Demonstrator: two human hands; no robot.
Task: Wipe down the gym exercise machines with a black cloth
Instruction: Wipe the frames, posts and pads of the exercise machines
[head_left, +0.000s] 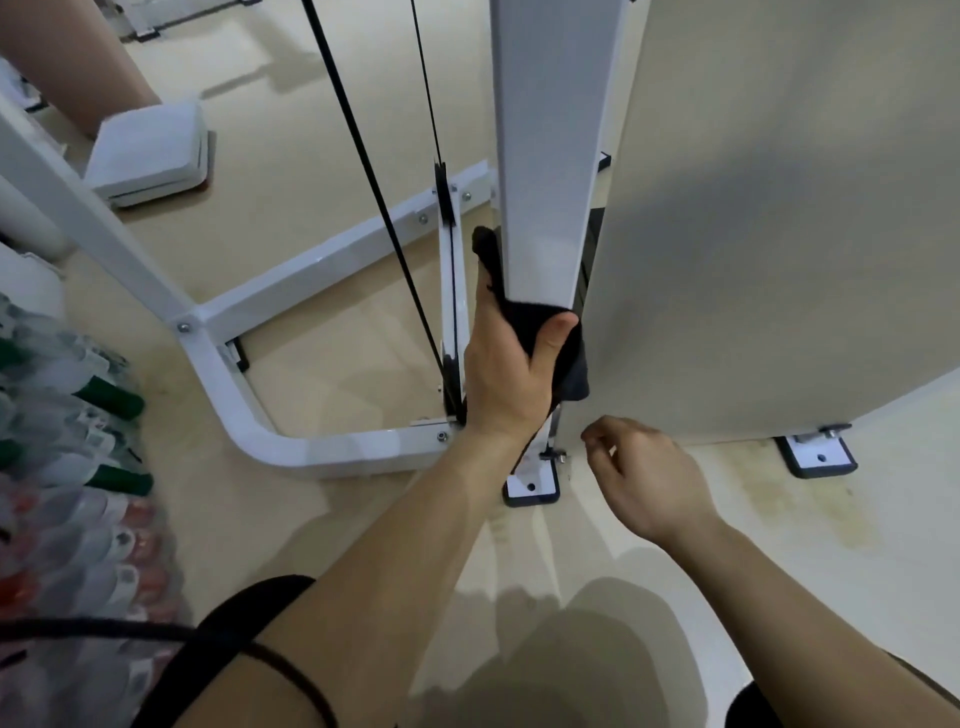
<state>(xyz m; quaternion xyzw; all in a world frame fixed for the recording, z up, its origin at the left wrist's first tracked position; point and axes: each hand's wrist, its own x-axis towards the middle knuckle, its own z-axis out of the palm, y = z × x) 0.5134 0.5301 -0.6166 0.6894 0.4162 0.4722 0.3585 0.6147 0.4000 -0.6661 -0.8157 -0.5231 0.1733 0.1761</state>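
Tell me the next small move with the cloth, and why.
Probably slide the cloth down the post to its foot plate. The left hand grips the cloth round the post low down, with a short stretch beneath it. The right hand holds nothing.

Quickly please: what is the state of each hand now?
Left hand: grips the cloth, pressed on the white post.
Right hand: open, fingers loosely curled, holds nothing.
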